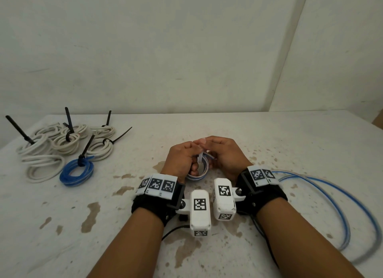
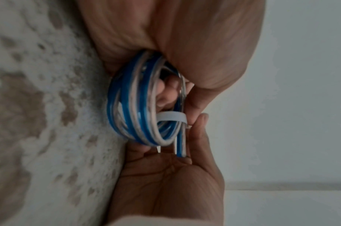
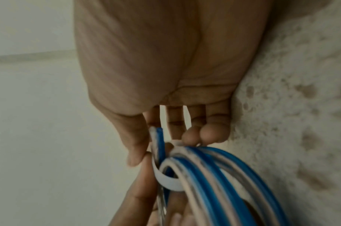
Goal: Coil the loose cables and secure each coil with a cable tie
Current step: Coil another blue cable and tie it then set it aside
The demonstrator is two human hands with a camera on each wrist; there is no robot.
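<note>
A small blue-and-white cable coil [image 1: 199, 172] stands on edge at the table's middle, between my two hands. My left hand [image 1: 181, 160] grips the coil [image 2: 134, 104], with fingers curled through its opening. A white cable tie [image 1: 200, 159] loops round the coil's strands [image 3: 214, 175]. My right hand [image 1: 227, 155] pinches the tie [image 3: 165, 181] at its upper end, thumb against my left hand's fingertip. The tie [image 2: 171, 117] sits loose as an open loop. The cable's cut end [image 3: 158, 142] pokes up beside the right thumb.
Several white coils [image 1: 62, 145] with black ties and one tied blue coil [image 1: 77, 172] lie at the far left. A loose blue-and-clear cable [image 1: 335, 197] curves over the stained table [image 1: 207, 124] to my right. A wall stands behind.
</note>
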